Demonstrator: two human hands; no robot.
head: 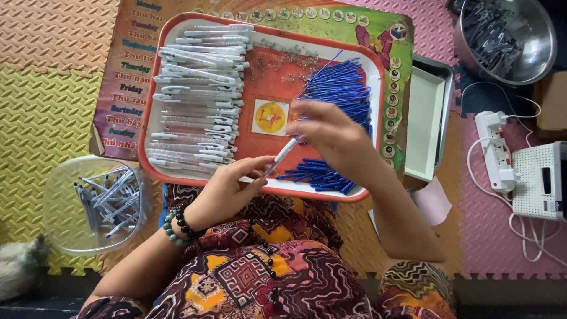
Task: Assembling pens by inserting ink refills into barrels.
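Glossy plastic tray (155,118), shiny metal bowl (546,35), seemingly textured foam mats (41,112)

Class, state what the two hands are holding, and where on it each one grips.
One white pen barrel: left hand pinches its lower end, right hand its upper end.

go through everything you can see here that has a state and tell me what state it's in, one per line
left hand: fingers pinched on the white pen barrel
right hand: fingers gripping the barrel's upper end
orange tray: holds white barrels left, blue refills right
clear tub: part filled with pens
steel bowl: holds dark parts
power strip: cable plugged in
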